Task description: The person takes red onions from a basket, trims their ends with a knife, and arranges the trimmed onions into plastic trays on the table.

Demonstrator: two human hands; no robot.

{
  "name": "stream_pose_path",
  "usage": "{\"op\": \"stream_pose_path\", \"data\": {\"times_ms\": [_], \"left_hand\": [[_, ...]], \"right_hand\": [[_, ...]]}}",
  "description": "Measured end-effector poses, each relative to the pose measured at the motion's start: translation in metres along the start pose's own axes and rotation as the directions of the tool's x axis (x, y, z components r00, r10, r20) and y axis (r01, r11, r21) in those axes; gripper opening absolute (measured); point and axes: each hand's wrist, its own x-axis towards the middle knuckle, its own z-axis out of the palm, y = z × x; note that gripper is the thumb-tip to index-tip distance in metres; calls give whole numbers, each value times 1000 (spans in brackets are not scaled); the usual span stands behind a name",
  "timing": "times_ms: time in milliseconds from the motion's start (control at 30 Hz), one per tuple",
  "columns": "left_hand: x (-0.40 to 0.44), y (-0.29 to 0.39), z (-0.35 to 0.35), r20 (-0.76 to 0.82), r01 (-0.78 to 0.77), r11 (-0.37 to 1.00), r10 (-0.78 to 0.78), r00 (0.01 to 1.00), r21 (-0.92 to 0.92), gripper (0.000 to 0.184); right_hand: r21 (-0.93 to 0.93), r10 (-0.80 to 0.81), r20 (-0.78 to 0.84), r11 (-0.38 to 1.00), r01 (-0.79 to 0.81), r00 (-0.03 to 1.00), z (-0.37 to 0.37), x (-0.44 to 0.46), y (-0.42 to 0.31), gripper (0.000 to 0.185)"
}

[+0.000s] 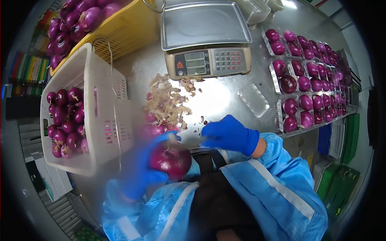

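Observation:
In the head view, my left hand (142,170), in a blue glove, is wrapped around a large red onion (171,162) close to my body. The onion's stem end points up and away from me. Gloved in blue too, my right hand (229,134) is closed on a knife whose blurred blade (188,143) reaches left to the onion's top; whether it touches cannot be made out. Just beyond my left hand lie a few red onions (150,129), partly hidden. A heap of dry trimmings and skins (167,100) covers the steel table (138,66) behind them.
A digital scale (209,62) stands at the back. On the left are a white basket (90,156) of onions and a yellow basket (130,30) with more. Rows of packed onion trays (299,86) line the right. A clear plastic tray (255,99) lies before them.

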Motion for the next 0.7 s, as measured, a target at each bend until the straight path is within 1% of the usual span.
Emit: {"op": "stream_pose_path", "data": {"times_ms": [33, 67, 100, 133, 167, 200, 233, 267, 300, 367, 400, 467, 500, 567, 633, 667, 700], "left_hand": [[0, 0, -3, -31, -21, 994, 24, 999, 110, 88], [1, 0, -7, -61, -40, 975, 54, 997, 219, 87], [1, 0, -9, -90, -47, 944, 81, 993, 326, 87], [0, -2, -11, -113, -26, 960, 60, 992, 279, 87], [1, -3, -7, -178, 5, 965, 43, 983, 261, 90], [5, -4, 1, -243, 26, 970, 34, 969, 242, 94], [7, -5, 5, -304, 46, 974, 24, 952, 222, 98], [8, -14, -2, -307, 36, 949, 65, 949, 313, 98], [8, -17, 1, -310, 6, 912, 134, 941, 411, 99], [9, -24, 12, -293, -46, 806, 267, 918, 591, 99], [9, -23, 18, -297, -47, 780, 292, 909, 623, 100], [10, -17, 29, -299, -57, 723, 355, 886, 689, 101], [11, -18, 29, -289, -77, 665, 423, 859, 743, 100], [9, -24, 29, -262, -100, 541, 550, 793, 835, 100], [5, -26, 23, -239, -18, 369, 638, 731, 929, 100], [4, -26, 20, -221, 29, 280, 683, 696, 959, 100], [3, -26, 17, -257, 28, 323, 694, 672, 946, 101]], "right_hand": [[29, 90, -10, 996, -90, 996, 3, -10, 17, 29], [81, 234, 141, 966, -246, 962, 2, -20, 24, 25], [159, 207, 113, 962, -224, 972, 3, -22, 21, 24], [244, 188, 81, 948, -202, 979, 5, -23, 13, 23], [323, 167, 45, 931, -172, 985, 6, -21, 5, 22], [315, 133, -21, 942, -119, 991, 7, -16, -1, 22], [268, 151, -51, 954, -132, 987, 7, -10, -2, 23], [221, 170, -81, 964, -149, 982, 8, -6, -3, 24], [175, 190, -112, 970, -169, 975, 9, -3, -4, 26], [86, 122, -123, 990, -112, 985, 9, 1, -15, 29], [39, 86, -126, 996, -81, 988, 8, 4, -20, 30], [-7, 82, -121, 996, -84, 989, 14, 7, -29, 31], [-29, 82, -119, 996, -86, 989, 17, 8, -33, 31], [30, 85, -137, 996, -81, 987, 22, 7, -29, 31], [102, 62, -159, 994, -46, 985, 32, -2, -12, 31], [209, 204, -96, 961, -180, 974, 39, -8, 0, 31], [303, 336, -18, 900, -315, 942, 47, -18, 13, 31]]}}
